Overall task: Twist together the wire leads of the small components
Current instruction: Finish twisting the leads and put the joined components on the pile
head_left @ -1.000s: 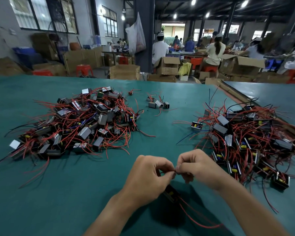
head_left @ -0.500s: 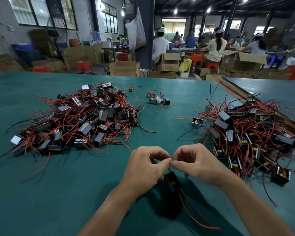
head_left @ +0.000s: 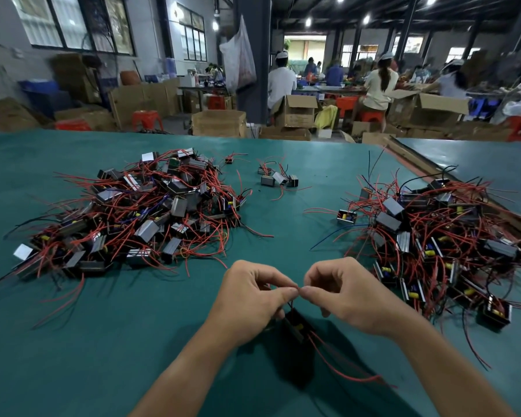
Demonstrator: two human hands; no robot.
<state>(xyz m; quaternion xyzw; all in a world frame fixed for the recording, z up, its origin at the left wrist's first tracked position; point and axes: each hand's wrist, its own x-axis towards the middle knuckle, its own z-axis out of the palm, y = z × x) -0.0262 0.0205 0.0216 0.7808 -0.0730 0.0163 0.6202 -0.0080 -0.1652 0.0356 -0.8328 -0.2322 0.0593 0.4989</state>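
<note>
1. The table [head_left: 133, 341] is covered in a smooth, matte teal sheet.
2. The left pile [head_left: 139, 212] and right pile [head_left: 433, 236] are tangles of small blocky components with grey metal faces, black frames, yellow spots and thin red wires.
3. Open cardboard boxes [head_left: 295, 111] stand beyond the far edge with their flaps up; what is in them cannot be seen.
4. A loose cluster [head_left: 278, 179] of the same parts lies far centre, between the piles.
5. The left hand [head_left: 250, 305] and right hand [head_left: 352, 299] are curled, and their thumbs and forefingers meet tip to tip near centre, just as they did half a second ago.
6. A black component [head_left: 295, 326] hangs below the fingertips, above the table, with red wires trailing near and right.
7. Its leads [head_left: 298, 288] are pinched between both hands.
</note>
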